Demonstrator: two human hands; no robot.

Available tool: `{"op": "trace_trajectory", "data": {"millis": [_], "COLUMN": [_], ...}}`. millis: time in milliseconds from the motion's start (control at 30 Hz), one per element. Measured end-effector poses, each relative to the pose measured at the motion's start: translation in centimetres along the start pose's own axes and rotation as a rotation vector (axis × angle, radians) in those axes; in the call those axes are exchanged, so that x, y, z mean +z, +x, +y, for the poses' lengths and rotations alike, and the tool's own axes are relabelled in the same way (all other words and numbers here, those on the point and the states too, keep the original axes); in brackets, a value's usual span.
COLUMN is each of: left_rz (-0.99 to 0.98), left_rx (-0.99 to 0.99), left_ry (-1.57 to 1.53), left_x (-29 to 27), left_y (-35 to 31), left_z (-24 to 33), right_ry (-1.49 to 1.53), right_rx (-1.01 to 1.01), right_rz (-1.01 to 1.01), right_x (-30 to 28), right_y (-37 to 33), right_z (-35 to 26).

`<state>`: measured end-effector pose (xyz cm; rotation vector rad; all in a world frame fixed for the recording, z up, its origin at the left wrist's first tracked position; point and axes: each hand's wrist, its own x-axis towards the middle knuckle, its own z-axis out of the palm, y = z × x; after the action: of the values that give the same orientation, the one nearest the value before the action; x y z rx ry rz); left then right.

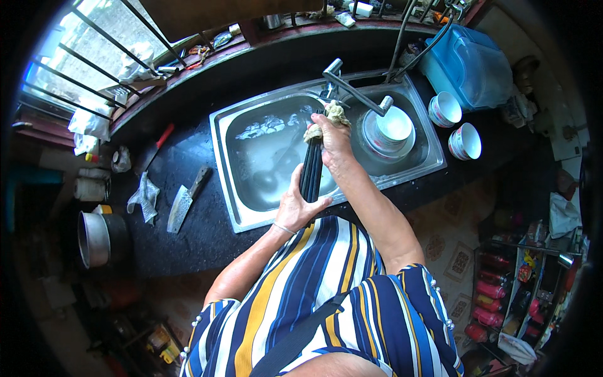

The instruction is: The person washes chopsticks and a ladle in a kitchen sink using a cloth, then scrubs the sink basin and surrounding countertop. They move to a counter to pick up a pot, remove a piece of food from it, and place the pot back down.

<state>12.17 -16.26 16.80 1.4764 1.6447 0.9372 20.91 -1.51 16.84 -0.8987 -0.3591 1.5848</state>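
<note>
A bundle of long black chopsticks (310, 171) is held over the divider of the double sink (228, 188). My left hand (298, 206) grips its near end. Around the far end my right hand (336, 138) is closed with a beige scrubbing cloth (337, 114), which shows on both sides of the bundle. Cloudy water stands in the left basin, with a round, blurred shape beneath it. In the right basin, white bowls (394, 124) sit stacked on a plate (407, 146), below the faucet (355, 92).
A cleaver (182, 204), a grey rag (145, 197) and a red-handled knife (163, 139) lie left of the sink. Metal pots (95, 240) stand farther left. Stacked bowls (465, 142) and a blue lidded box (468, 66) are at the right. Window bars (94, 74) run behind.
</note>
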Motion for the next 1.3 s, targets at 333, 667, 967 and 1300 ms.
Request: {"op": "trace_trajectory", "data": {"millis": [333,667,967,1300], "left_rz": [-0.211,-0.632,-0.065,-0.031], "left_rx": [-0.627,-0.504,-0.467,-0.410], "left_ry": [-1.291,-1.240,-1.220,-1.073], "left_x": [-1.8,-2.5,-2.8,-3.8], "left_y": [2.8,0.7,3.0,4.1], "left_z": [-1.6,-0.4,-3.3,-3.6], "right_ry": [-1.301,-1.161,-0.109,-0.937], "right_rx": [-0.650,-0.586,0.226,-0.059], "right_rz": [-0.476,-0.074,-0.371,-0.510], "right_x": [-1.7,-1.6,-2.1,-3.3], "right_y": [-7.1,4.7,-1.9,-2.8], "right_z": [3.1,-3.9,-5.1,-4.1]}}
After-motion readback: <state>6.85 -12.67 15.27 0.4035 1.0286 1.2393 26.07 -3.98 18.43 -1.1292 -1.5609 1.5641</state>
